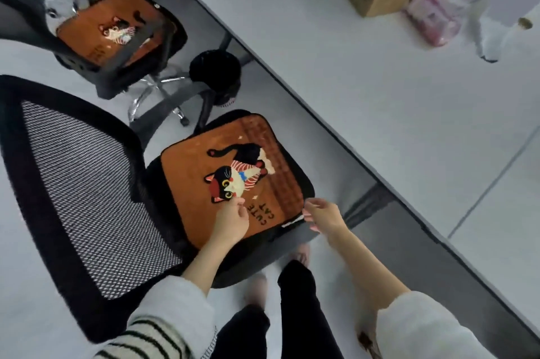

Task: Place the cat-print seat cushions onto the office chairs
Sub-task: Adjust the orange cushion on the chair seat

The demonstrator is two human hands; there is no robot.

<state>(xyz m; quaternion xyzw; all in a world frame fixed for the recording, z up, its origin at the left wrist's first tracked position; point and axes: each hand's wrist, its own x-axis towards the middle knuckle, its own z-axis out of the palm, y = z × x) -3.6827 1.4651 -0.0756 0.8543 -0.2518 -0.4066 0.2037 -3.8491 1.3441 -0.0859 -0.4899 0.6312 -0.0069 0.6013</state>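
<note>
Cushion lies askew on the near office chair; left hand loosely curled above it, right hand fingers spread at its corner, gripping nothing, so it may slide off

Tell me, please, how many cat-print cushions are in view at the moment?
2. One cushion lies on the near chair, under both hands, left hand and right hand. The other cushion sits on the far chair at upper left. More may lie out of frame.

The far cushion is blurred, partly hidden behind its chair's black armrest
</note>
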